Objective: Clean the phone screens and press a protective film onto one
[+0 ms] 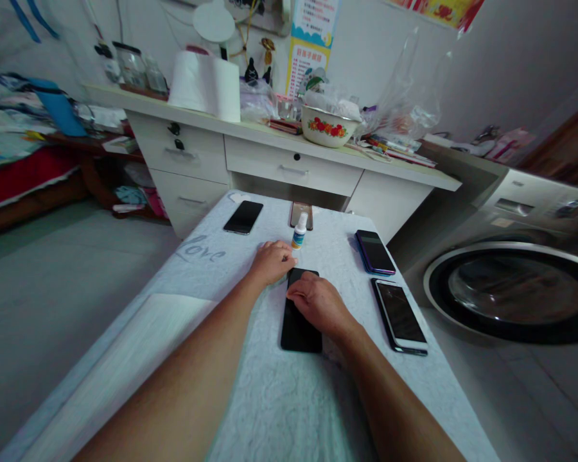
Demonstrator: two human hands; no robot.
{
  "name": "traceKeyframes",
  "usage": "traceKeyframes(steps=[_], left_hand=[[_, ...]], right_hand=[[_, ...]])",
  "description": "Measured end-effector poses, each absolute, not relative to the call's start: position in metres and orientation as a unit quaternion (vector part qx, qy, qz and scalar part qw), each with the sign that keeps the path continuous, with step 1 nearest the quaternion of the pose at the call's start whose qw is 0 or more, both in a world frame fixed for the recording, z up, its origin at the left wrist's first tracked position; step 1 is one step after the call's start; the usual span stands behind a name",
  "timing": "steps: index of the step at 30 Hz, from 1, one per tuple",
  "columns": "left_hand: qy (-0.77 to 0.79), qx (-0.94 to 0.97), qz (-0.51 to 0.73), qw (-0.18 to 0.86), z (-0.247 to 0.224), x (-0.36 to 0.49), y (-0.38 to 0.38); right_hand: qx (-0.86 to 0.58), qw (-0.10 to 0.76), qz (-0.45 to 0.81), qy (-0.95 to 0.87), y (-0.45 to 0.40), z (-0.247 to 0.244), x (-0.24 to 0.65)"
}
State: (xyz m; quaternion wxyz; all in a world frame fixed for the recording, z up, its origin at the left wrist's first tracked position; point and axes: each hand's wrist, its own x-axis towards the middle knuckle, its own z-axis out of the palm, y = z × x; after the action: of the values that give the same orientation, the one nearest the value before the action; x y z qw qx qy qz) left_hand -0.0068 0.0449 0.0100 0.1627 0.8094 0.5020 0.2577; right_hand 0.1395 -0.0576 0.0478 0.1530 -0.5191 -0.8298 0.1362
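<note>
- Middle phone (301,333): on the table (264,410), long axis 12-to-6 o'clock.
- Right hand (318,300), nearer: over its 12 o'clock half, fingers bunched together.
- Left hand (271,262): toward its 11 o'clock; cannot tell whether fingers grip.

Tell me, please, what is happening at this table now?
A person's right hand is over a black phone, which lies flat on the table. The left hand is by the phone's far end, near an upright small bottle. How firmly either hand touches the phone is hard to tell. A white-framed phone lies near the right edge.
</note>
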Motion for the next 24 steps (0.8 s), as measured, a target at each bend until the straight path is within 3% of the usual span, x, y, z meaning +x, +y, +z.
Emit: traceKeyframes(steps=[24], left_hand=[[0.502,0.804,0.261,0.183,0.012,-0.007,0.045]], right_hand=[[-0.578,0.130,0.103,-0.799,-0.052,0.050,0.156]])
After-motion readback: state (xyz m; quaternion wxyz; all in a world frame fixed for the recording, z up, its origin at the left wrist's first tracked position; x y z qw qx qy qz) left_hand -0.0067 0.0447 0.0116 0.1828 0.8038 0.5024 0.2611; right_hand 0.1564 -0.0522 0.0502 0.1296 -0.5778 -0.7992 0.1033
